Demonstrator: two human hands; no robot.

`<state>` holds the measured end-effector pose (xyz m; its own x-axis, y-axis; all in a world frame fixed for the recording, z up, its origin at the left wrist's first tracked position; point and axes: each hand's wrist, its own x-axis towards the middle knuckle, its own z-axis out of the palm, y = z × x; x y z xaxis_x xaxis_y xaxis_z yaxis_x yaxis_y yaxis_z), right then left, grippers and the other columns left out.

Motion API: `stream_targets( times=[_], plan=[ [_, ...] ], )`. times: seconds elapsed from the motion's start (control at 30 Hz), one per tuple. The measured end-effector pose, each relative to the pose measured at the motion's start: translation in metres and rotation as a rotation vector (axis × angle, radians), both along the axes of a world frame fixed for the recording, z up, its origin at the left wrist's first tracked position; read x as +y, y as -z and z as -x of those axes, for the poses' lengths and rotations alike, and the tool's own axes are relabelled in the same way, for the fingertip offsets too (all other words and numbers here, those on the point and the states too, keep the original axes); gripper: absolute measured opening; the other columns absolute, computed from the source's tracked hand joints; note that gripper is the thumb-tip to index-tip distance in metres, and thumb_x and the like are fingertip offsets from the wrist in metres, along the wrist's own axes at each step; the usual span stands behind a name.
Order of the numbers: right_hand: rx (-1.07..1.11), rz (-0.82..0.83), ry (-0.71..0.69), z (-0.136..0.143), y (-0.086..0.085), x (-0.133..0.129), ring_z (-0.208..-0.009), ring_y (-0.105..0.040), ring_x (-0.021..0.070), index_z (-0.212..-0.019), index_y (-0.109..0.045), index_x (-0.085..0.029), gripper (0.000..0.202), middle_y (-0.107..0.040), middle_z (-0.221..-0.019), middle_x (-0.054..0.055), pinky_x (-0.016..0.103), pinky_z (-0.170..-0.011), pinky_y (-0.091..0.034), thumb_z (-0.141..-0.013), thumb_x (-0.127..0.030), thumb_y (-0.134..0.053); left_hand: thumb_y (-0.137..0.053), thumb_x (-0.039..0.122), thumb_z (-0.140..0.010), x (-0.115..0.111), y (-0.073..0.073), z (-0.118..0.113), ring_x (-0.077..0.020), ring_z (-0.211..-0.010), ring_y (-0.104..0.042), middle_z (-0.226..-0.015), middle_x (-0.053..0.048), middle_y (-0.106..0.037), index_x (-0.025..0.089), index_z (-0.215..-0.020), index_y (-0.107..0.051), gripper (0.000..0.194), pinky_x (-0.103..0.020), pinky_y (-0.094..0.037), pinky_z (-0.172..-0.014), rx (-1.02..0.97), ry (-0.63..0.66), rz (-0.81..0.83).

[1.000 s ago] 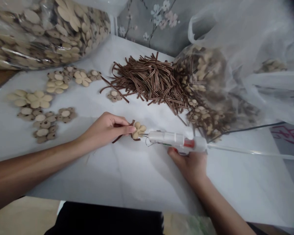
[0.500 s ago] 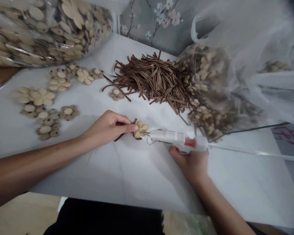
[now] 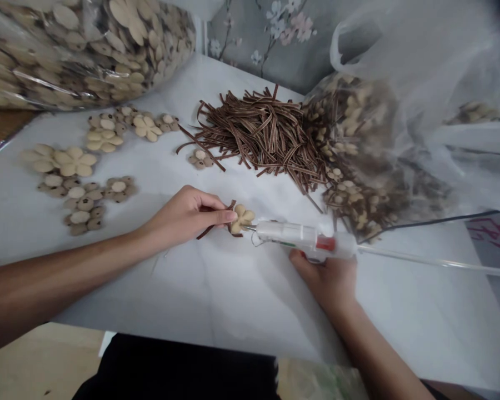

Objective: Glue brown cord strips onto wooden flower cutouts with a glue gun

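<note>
Between thumb and fingers, my left hand pinches a cream flower piece together with a brown strip that sticks out on both sides. My right hand is wrapped round the handle of a white glue gun with a red part. The gun's metal nozzle is at the lower right edge of the flower. A long clear glue stick extends from the back of the gun to the right.
Behind my hands lies a heap of brown strips. Cream and brown flowers are spread at the left. A full clear bag stands at the back left, another bag at the right. The white table's front edge is near my body.
The whole view has shifted slightly, moving things a little to the right in the picture. My hands keep the same grips, with the nozzle still at the flower.
</note>
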<state>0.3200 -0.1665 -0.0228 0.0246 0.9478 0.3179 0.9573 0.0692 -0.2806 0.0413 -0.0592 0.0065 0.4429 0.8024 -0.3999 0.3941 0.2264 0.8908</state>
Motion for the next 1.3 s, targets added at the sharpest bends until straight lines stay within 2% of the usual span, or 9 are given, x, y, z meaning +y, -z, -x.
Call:
stream_targets(
  times=[0.3, 0.57, 0.77, 0.9, 1.07, 1.2, 1.3],
  plan=[
    [-0.009, -0.002, 0.002, 0.001, 0.0, -0.001, -0.037, -0.057, 0.018, -0.053, -0.053, -0.02, 0.033, -0.056, -0.041, -0.001, 0.025, -0.04, -0.038, -0.076, -0.042, -0.064, -0.07, 0.047, -0.078, 0.0, 0.001, 0.001, -0.0085, -0.051, -0.038, -0.059, 0.001, -0.051, 0.015, -0.071, -0.072, 0.033, -0.025, -0.025, -0.047, 0.005, -0.012, 0.015],
    [-0.031, -0.031, -0.068, -0.001, -0.002, 0.0, -0.04, -0.06, 0.0191, -0.056, -0.056, -0.02, 0.031, -0.061, -0.046, 0.0, 0.026, -0.041, -0.04, -0.077, -0.041, -0.065, -0.07, 0.045, -0.08, 0.001, 0.0, 0.0, -0.008, -0.049, -0.039, -0.057, 0.001, -0.051, 0.015, -0.066, -0.07, 0.033, -0.024, -0.026, -0.047, -0.003, -0.013, 0.024],
    [-0.01, -0.047, -0.08, 0.0, -0.001, -0.001, -0.04, -0.058, 0.0165, -0.056, -0.055, -0.02, 0.027, -0.062, -0.047, -0.001, 0.026, -0.041, -0.04, -0.074, -0.037, -0.068, -0.073, 0.046, -0.077, 0.003, 0.005, 0.003, -0.0076, -0.048, -0.039, -0.058, 0.0, -0.056, 0.015, -0.066, -0.07, 0.033, -0.024, -0.026, -0.046, -0.103, -0.06, 0.077],
    [0.07, -0.071, -0.041, 0.003, -0.004, -0.001, -0.04, -0.057, 0.015, -0.054, -0.055, -0.021, 0.025, -0.059, -0.045, -0.002, 0.024, -0.042, -0.042, -0.072, -0.033, -0.066, -0.073, 0.049, -0.076, 0.003, 0.007, 0.004, -0.0081, -0.048, -0.039, -0.06, -0.001, -0.058, 0.015, -0.069, -0.071, 0.035, -0.024, -0.025, -0.045, -0.113, -0.065, 0.08],
    [0.097, -0.035, 0.066, 0.008, -0.008, 0.001, -0.039, -0.054, 0.0168, -0.047, -0.051, -0.023, 0.03, -0.054, -0.04, -0.001, 0.026, -0.041, -0.041, -0.072, -0.037, -0.062, -0.07, 0.046, -0.078, 0.0, 0.0, 0.002, -0.0094, -0.05, -0.039, -0.055, 0.001, -0.05, 0.015, -0.069, -0.072, 0.033, -0.024, -0.026, -0.047, -0.028, 0.012, 0.001],
    [0.092, 0.009, 0.077, 0.007, -0.007, 0.002, -0.037, -0.053, 0.0166, -0.043, -0.043, -0.024, 0.037, -0.05, -0.036, -0.002, 0.027, -0.041, -0.04, -0.072, -0.036, -0.061, -0.071, 0.046, -0.078, -0.001, -0.003, -0.001, -0.0092, -0.052, -0.038, -0.059, 0.001, -0.05, 0.014, -0.069, -0.072, 0.033, -0.024, -0.027, -0.048, -0.028, 0.04, -0.041],
    [0.11, 0.009, 0.058, 0.005, -0.005, 0.0, -0.04, -0.056, 0.0171, -0.047, -0.048, -0.023, 0.032, -0.055, -0.041, -0.002, 0.027, -0.043, -0.041, -0.073, -0.035, -0.062, -0.071, 0.046, -0.078, -0.001, -0.004, -0.001, -0.0087, -0.053, -0.037, -0.061, 0.001, -0.051, 0.014, -0.07, -0.072, 0.033, -0.024, -0.026, -0.047, -0.045, 0.047, -0.036]
  ],
)
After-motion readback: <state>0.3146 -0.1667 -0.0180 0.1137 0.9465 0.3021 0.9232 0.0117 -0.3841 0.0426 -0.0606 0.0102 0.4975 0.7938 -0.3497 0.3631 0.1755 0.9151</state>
